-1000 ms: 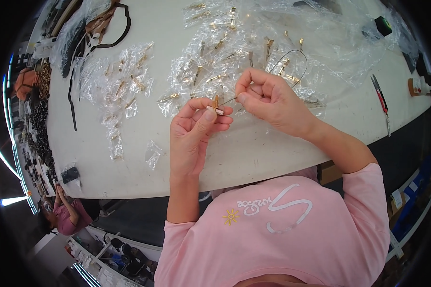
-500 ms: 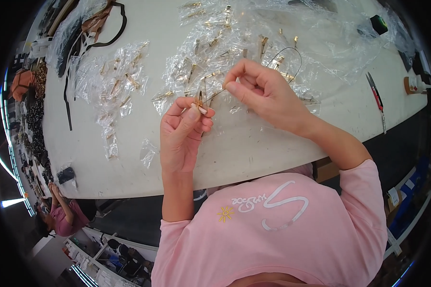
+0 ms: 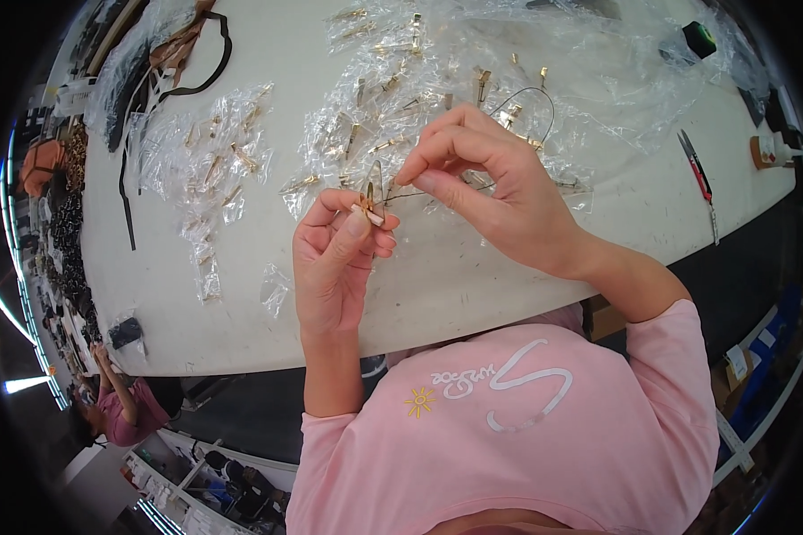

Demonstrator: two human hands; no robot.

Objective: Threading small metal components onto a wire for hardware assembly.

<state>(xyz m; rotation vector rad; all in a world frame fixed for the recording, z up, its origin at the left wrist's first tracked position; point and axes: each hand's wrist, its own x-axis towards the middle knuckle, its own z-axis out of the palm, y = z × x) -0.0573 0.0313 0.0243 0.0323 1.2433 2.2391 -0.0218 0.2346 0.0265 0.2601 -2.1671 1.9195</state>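
The left hand [image 3: 332,259] grips a small gold-coloured metal clip [image 3: 369,203] with a whitish end piece between thumb and fingers, above the white table [image 3: 473,294]. A thin dark cord [image 3: 553,107] runs from the clip, passes beneath the right hand [image 3: 500,192] and loops beyond it. Right thumb and forefinger are drawn together just beside the clip; whether they hold anything is indeterminable. Bagged gold-coloured clips [image 3: 388,143] lie beyond both hands.

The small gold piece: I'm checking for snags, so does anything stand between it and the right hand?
Nothing visible blocks the gap from the small gold piece to the right hand; only a thin dark strand runs there.
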